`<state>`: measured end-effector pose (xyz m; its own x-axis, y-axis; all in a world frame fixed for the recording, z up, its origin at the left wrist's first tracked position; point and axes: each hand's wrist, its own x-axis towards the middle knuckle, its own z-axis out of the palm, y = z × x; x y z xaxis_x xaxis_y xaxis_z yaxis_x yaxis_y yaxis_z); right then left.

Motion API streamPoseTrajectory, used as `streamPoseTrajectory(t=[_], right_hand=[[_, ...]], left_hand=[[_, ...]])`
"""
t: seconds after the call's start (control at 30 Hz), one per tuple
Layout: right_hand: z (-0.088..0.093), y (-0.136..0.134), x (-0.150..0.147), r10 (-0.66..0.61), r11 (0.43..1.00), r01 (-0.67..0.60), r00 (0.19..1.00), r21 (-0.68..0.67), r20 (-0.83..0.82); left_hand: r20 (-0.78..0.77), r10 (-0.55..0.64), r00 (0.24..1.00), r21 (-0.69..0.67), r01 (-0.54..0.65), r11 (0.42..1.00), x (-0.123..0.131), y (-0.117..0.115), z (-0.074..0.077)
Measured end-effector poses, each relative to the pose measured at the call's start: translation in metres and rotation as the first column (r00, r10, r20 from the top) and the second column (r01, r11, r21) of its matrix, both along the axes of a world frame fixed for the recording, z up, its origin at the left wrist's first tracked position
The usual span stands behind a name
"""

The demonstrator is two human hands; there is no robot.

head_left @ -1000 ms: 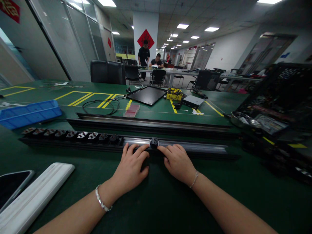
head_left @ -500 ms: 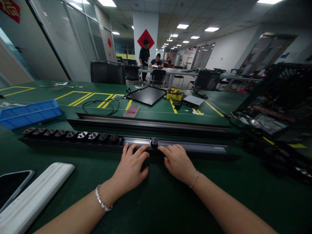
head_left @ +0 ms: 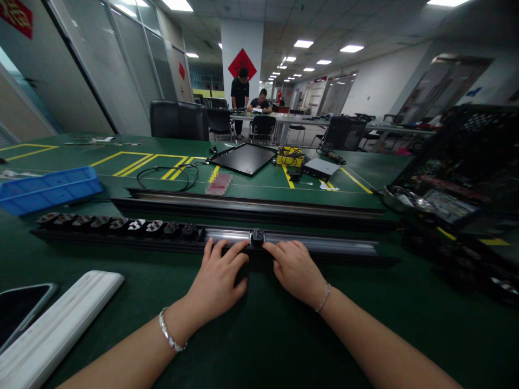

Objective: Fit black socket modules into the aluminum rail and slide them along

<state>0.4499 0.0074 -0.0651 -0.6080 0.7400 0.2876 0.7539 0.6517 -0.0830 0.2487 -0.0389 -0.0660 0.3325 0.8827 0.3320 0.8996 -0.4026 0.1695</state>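
A long black channel rail (head_left: 324, 247) lies across the table in front of me, with a bright metal strip along its inside. One small black socket-like module (head_left: 257, 236) sits in it near the middle, apart from a row of similar modules (head_left: 119, 224) at the left end. My left hand (head_left: 221, 273) rests with fingers spread along the rail's near edge, its index fingertip at the module's left side. From the other side, my right hand (head_left: 295, 270) points its index finger at the module's right edge, the other fingers loosely bent. Neither hand grasps around anything.
Behind the rail lies a second black channel (head_left: 251, 208). A blue bin (head_left: 51, 189), a white bar (head_left: 60, 329) and a phone-like device (head_left: 24, 308) are at left. Farther back are a black panel (head_left: 245, 158) and a grey box (head_left: 321, 169). Open dark equipment (head_left: 458, 205) stands at right.
Both hands and the module stay practically in place. In the background, the standing person's arms and head have shifted slightly.
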Motion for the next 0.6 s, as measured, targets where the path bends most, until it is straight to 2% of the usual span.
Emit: streamPoseTrajectory(t=[0.47, 0.6], right_hand=[[-0.0001, 0.0, -0.0007, -0.003, 1.0, 0.003, 1.0, -0.013, -0.017], [0.0023, -0.0044, -0.0004, -0.009, 1.0, 0.008, 1.0, -0.018, -0.021]], left_hand=[[0.043, 0.012, 0.999, -0.008, -0.011, 1.0, -0.0011, -0.0003, -0.0044], [0.05, 0.031, 0.998, -0.008, -0.03, 1.0, -0.0002, -0.0039, -0.0006]])
